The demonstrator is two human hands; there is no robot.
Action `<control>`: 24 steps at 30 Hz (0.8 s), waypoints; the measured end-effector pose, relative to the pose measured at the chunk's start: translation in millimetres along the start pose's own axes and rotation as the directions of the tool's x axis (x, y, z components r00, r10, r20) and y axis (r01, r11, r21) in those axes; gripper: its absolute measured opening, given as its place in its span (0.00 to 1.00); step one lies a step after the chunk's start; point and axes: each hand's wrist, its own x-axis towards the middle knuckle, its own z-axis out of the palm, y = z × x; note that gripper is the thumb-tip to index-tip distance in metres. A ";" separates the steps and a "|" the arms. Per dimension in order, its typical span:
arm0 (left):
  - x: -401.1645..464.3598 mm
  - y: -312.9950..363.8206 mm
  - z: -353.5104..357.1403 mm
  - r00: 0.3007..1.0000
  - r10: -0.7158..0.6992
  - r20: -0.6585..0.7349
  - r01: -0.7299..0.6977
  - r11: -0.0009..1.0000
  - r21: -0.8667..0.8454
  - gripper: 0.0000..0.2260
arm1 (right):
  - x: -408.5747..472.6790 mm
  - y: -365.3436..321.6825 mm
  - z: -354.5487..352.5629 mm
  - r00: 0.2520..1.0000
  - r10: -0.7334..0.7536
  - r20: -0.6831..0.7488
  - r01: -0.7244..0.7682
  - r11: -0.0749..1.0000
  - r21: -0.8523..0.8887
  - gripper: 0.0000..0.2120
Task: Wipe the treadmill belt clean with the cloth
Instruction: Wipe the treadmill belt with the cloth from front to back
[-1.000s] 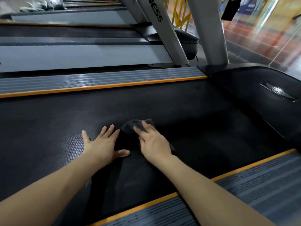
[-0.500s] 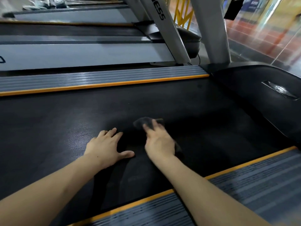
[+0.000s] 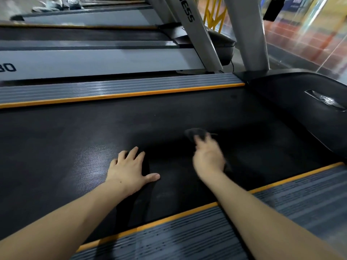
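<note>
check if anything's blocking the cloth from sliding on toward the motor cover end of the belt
Nothing visible does. The right hand presses the dark cloth on the belt, and the stretch up to the motor cover is bare. The left hand rests flat, off to the side.

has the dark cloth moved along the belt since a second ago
Yes. The dark cloth under the right hand has slid right along the black treadmill belt, toward the black motor cover, away from the flat left hand.
</note>
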 end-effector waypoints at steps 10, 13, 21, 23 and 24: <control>-26.6 -6.3 20.5 0.990 0.005 -0.141 -0.014 0.998 -0.062 0.32 | 20.7 74.1 -30.6 0.999 0.010 0.051 -0.010 1.000 -0.008 0.22; -33.0 1.4 26.4 0.987 0.006 -0.158 -0.019 0.996 -0.083 0.28 | 10.7 55.5 -24.3 0.988 0.149 0.047 -0.143 0.983 -0.112 0.23; -48.5 12.8 32.0 0.979 0.002 -0.204 -0.013 0.998 -0.054 0.23 | -62.1 -39.0 0.9 0.899 -0.408 0.159 0.382 0.908 0.170 0.21; -55.1 11.7 35.2 0.980 -0.013 -0.199 0.001 0.998 -0.060 0.24 | -39.4 -2.6 -9.1 0.925 -0.345 0.160 0.333 0.938 0.098 0.22; -58.3 11.0 37.2 0.982 -0.014 -0.190 0.001 0.998 -0.070 0.24 | -28.2 20.2 -16.6 0.954 -0.262 0.145 0.257 0.965 0.057 0.22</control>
